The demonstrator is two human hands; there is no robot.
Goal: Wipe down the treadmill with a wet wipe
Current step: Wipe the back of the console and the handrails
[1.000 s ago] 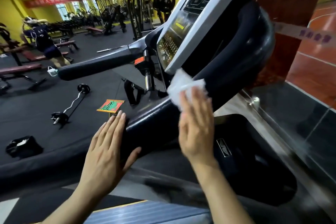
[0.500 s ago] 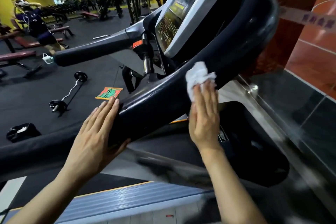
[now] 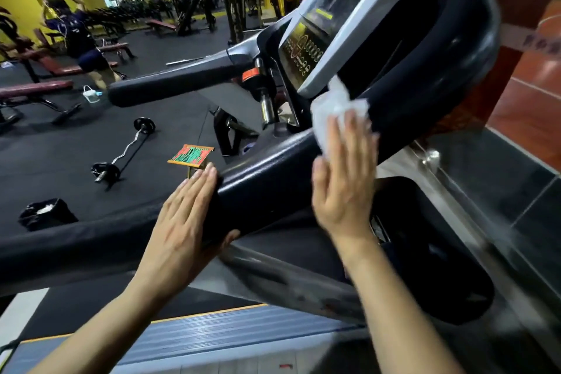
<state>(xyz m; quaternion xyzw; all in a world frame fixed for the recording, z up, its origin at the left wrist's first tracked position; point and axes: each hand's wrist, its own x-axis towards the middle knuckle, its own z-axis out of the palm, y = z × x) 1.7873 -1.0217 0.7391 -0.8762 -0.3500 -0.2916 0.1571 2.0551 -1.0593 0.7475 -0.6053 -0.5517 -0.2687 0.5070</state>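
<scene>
pressing a wet wipe point(image 3: 337, 112) flat against the treadmill point(image 3: 425, 48), the right hand point(image 3: 343, 188) has straight fingers spread over the cloth, nothing curled round it. wipe is white, crumpled, slightly see-through and bunched, poking out past the fingertips at 12 o'clock of the hand. it sits on the black padded handrail point(image 3: 273, 179), just under the lower corner of the console point(image 3: 318, 48), touching or nearly touching the silver console edge, can't tell which. right hand is a bit motion-blurred.

left hand point(image 3: 182, 228) lies flat on the same handrail at 8 o'clock of the wipe, fingers straight and together, thumb tucked under the rail's lower edge, holding nothing.

handrail is glossy black, curving up toward 1 o'clock round the console. console is tilted, dark screen with a yellow strip and rings of buttons.

gym floor at 9 o'clock: curl bar point(image 3: 121, 155) with plates, a red-green card point(image 3: 190, 155) near the left fingertips, black bag point(image 3: 45, 213) at 8 o'clock. a person point(image 3: 76, 36) stands far off at 10 o'clock by benches.
</scene>
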